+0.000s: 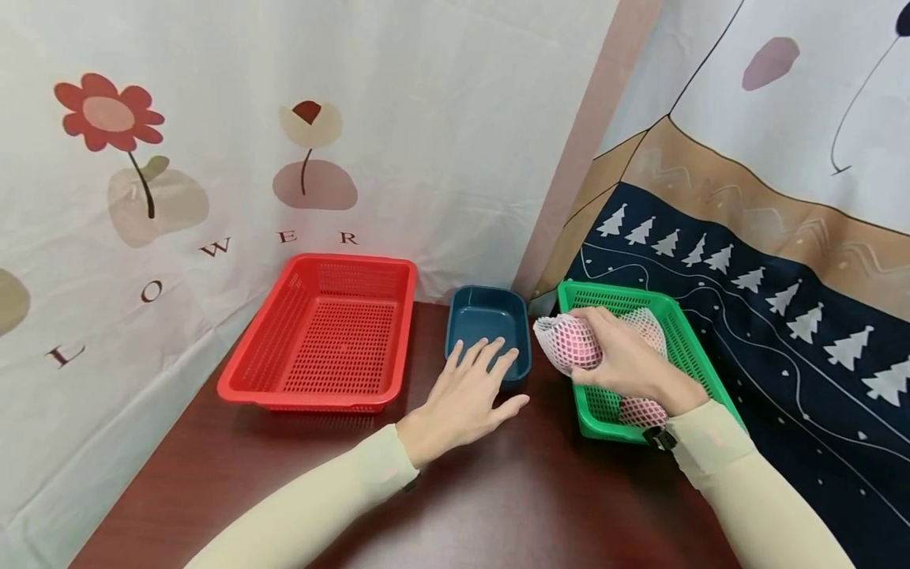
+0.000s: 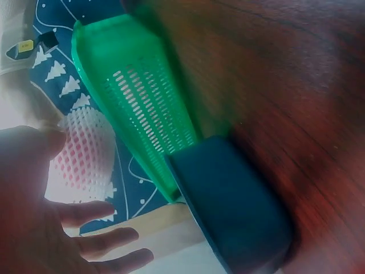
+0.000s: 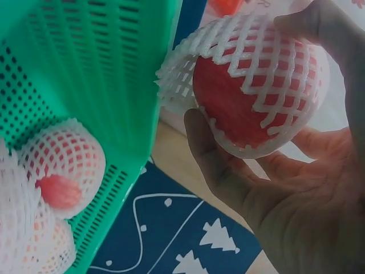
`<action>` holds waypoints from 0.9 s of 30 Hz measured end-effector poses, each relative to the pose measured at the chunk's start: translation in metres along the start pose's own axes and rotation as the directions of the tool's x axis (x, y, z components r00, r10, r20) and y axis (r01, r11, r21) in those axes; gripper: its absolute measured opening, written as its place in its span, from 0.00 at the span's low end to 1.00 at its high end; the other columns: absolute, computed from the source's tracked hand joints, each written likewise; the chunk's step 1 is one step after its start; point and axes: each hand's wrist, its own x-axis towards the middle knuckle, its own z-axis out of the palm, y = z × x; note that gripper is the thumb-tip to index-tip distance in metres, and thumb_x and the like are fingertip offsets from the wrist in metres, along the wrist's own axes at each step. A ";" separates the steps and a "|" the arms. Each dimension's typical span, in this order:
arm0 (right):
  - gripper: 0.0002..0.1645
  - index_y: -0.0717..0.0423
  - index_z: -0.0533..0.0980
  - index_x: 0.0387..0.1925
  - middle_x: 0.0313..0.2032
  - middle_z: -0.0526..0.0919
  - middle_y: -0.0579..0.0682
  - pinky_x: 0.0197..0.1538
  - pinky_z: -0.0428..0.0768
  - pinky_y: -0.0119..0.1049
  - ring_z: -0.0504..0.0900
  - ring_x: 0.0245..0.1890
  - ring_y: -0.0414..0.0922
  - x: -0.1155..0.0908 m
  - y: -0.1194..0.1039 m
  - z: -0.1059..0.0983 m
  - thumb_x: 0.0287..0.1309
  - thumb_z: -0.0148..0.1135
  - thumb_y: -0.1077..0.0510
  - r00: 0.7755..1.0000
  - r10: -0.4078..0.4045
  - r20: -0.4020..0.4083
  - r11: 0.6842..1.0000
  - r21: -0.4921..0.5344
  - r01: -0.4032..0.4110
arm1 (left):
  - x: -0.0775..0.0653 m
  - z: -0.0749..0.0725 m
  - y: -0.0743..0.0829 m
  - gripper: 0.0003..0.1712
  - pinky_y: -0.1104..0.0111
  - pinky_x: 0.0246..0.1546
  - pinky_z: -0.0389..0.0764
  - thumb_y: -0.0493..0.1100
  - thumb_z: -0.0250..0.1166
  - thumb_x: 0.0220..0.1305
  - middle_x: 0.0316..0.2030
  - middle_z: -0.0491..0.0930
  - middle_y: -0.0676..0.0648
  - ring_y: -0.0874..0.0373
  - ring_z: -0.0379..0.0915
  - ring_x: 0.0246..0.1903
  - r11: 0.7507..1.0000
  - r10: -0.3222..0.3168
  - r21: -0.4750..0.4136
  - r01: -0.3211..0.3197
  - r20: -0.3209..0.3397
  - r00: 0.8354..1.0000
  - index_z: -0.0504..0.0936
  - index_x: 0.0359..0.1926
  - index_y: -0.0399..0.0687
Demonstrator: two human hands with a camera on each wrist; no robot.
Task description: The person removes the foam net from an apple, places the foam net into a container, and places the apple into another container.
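My right hand (image 1: 629, 356) grips a red fruit (image 1: 569, 340) in a white foam net, over the left edge of the green basket (image 1: 604, 429). In the right wrist view, bare red skin shows through the open end of the net on the held fruit (image 3: 234, 103). More netted fruits (image 3: 71, 154) lie inside the basket, partly hidden by my right hand and arm in the head view. My left hand (image 1: 462, 403) has its fingers spread, palm down, and overlaps the front of a small dark blue basin (image 1: 486, 320); it holds nothing.
A red perforated basket (image 1: 341, 340) stands to the left of the blue basin on the dark red-brown table (image 1: 469, 521). Printed cloth (image 1: 455, 118) hangs behind, and a navy cloth with white trees (image 1: 782, 371) borders the right side.
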 end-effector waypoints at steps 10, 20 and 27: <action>0.54 0.54 0.69 0.83 0.72 0.81 0.58 0.71 0.86 0.66 0.81 0.67 0.58 -0.001 -0.014 0.015 0.61 0.83 0.50 0.999 -0.028 0.029 1.000 0.009 0.028 | -0.013 -0.007 -0.016 0.47 0.30 0.89 0.64 0.74 0.63 0.83 0.88 0.71 0.43 0.38 0.69 0.87 1.000 -0.029 0.008 0.029 -0.003 1.000 0.71 0.90 0.56; 0.56 0.55 0.68 0.84 0.74 0.80 0.58 0.72 0.88 0.66 0.82 0.68 0.57 -0.004 -0.025 0.030 0.58 0.83 0.51 0.998 -0.033 0.058 0.998 0.058 0.030 | -0.026 -0.011 -0.024 0.47 0.31 0.87 0.68 0.73 0.64 0.83 0.87 0.73 0.42 0.37 0.72 0.85 0.999 -0.035 0.013 0.036 -0.034 0.999 0.73 0.89 0.54; 0.54 0.53 0.70 0.83 0.71 0.82 0.54 0.69 0.88 0.57 0.84 0.64 0.51 -0.007 -0.035 0.039 0.58 0.83 0.51 0.996 -0.072 0.052 0.996 0.060 0.069 | -0.036 -0.012 -0.027 0.47 0.33 0.87 0.69 0.74 0.64 0.83 0.87 0.73 0.41 0.37 0.72 0.84 0.999 -0.039 0.007 0.039 -0.035 0.999 0.73 0.88 0.53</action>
